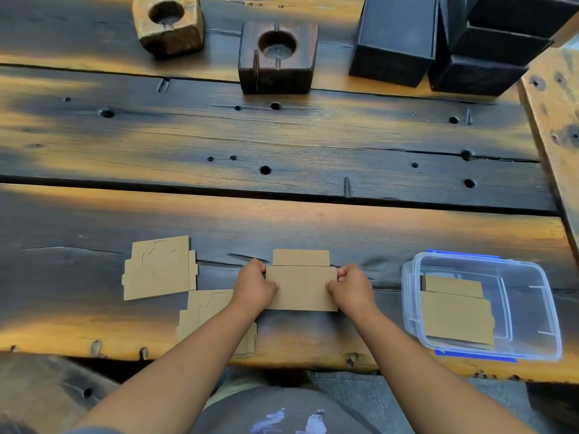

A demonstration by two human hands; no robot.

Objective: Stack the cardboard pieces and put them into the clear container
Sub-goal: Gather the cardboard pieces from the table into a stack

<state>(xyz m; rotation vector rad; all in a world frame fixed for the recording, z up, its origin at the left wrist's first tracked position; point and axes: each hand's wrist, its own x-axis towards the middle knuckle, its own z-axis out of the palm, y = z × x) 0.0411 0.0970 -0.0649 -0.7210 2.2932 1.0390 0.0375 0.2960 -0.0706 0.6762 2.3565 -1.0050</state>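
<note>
At the near edge of a dark wooden table [282, 136], the left hand [253, 285] and the right hand [351, 286] each grip one side of a flat cardboard piece [302, 288] lying on the wood, fingers curled over its edges. Two more cardboard pieces lie to the left: one [158, 270] well apart, another [203, 314] partly under the left forearm. To the right sits the clear container [529, 308], with cardboard [456, 317] already inside
</note>
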